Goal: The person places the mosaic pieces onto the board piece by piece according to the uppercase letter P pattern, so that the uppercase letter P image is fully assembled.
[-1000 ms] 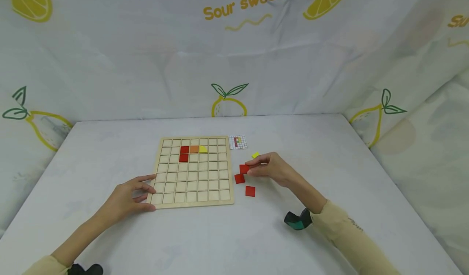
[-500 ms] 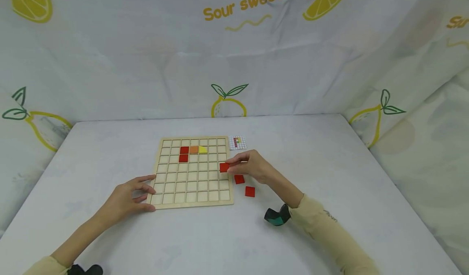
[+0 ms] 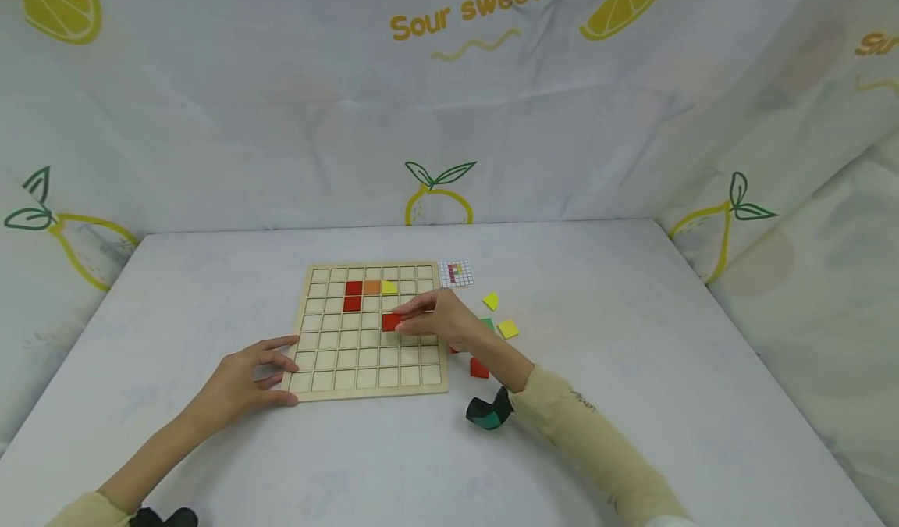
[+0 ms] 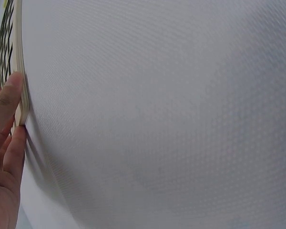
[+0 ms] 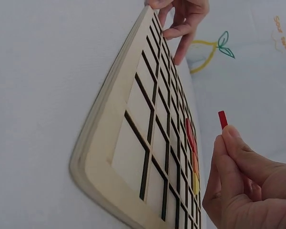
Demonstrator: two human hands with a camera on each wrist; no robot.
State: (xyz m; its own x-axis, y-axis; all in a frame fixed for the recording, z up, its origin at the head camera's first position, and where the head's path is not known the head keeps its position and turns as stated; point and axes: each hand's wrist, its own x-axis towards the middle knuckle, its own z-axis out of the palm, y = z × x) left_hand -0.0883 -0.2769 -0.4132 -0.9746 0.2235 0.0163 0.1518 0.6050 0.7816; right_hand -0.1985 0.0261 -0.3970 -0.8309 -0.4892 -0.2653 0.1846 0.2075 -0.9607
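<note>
Between thumb and fingers, my right hand (image 3: pixel 438 316) pinches a red square tile (image 3: pixel 390 322). It hangs over the middle of the wooden grid board (image 3: pixel 351 394); the right wrist view shows the tile (image 5: pixel 222 119) edge-on above the cells. My left hand (image 3: pixel 249 375) rests spread at the board's near left corner, fingertips and thumb touching its edge. In the left wrist view two of its digits meet the board's rim (image 4: pixel 23 102). Set in the cells are two red tiles (image 3: pixel 353 303), an orange tile (image 3: pixel 372 286) and a yellow tile with a curved side (image 3: pixel 389 286).
A small card (image 3: pixel 456 273) with a coloured grid pattern lies at the board's far right corner. Right of the board are loose tiles: a curved yellow one (image 3: pixel 491 301), a yellow square (image 3: pixel 508 329), a green one (image 3: pixel 487 323) and a red one (image 3: pixel 479 368), some partly behind the right arm.
My right hand has picked up a red tile from right of the board and carried it left over the grid. Loose green and yellow tiles have come into sight. The left hand stays put.
</note>
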